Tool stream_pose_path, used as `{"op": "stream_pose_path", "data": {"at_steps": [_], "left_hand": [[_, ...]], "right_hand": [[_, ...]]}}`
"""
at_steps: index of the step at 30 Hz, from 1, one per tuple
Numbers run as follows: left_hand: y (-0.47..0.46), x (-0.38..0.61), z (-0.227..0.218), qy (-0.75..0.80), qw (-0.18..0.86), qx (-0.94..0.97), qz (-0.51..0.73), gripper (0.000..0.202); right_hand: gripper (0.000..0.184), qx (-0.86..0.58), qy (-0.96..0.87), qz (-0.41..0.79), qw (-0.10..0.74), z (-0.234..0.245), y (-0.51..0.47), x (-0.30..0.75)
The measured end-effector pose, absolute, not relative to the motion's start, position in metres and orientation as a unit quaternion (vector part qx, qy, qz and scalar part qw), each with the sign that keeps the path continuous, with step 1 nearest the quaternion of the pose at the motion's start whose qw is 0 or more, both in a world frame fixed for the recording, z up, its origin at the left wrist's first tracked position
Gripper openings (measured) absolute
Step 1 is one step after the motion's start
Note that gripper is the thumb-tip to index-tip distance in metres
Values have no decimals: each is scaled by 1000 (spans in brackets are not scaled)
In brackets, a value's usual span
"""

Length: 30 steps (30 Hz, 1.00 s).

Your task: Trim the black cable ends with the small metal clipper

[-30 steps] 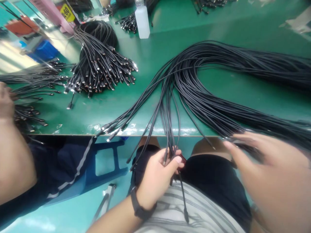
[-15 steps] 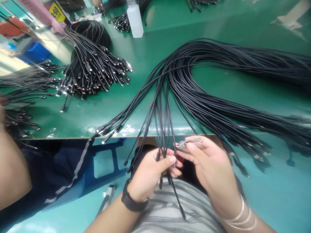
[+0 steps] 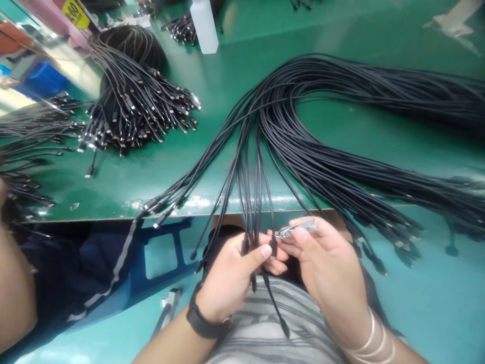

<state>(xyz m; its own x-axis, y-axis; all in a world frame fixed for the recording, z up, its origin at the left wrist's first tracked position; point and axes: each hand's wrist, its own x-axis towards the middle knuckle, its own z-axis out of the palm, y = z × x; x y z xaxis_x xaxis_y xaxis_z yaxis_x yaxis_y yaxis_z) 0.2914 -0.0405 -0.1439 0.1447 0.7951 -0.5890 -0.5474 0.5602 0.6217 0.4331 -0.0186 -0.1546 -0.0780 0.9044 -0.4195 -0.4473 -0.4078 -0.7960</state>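
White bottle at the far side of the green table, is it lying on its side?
No, the white bottle stands upright on the green table.

Black cables [image 3: 303,151] lie on the green table [image 3: 227,86], a white bottle [image 3: 203,25] and yellow tag [image 3: 76,11] at the table's far side, a grey-striped shirt [image 3: 265,328] and blue stool [image 3: 159,253] below its edge.

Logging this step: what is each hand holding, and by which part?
The left hand grips several black cables above their plug ends; the right hand pinches a metal tool by its rear end.
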Motion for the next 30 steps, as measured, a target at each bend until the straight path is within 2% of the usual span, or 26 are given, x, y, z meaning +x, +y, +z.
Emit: {"op": "stream_pose_path", "data": {"at_steps": [9, 15, 22, 30], "left_hand": [[-40, 291, -143, 472, 754, 117, 442, 17], [-39, 289, -145, 446, 781, 111, 423, 21], [-38, 299, -137, 583, 668, 198, 418, 15], [-38, 301, -137, 605, 650, 207, 410, 15]], "right_hand": [[9, -498, -287, 663, 479, -156, -19, 437], [9, -471, -244, 679, 508, -153, -18, 437], [8, -466, -289, 686, 477, -155, -24, 436], [8, -481, -326, 664, 471, -150, -22, 436]]}}
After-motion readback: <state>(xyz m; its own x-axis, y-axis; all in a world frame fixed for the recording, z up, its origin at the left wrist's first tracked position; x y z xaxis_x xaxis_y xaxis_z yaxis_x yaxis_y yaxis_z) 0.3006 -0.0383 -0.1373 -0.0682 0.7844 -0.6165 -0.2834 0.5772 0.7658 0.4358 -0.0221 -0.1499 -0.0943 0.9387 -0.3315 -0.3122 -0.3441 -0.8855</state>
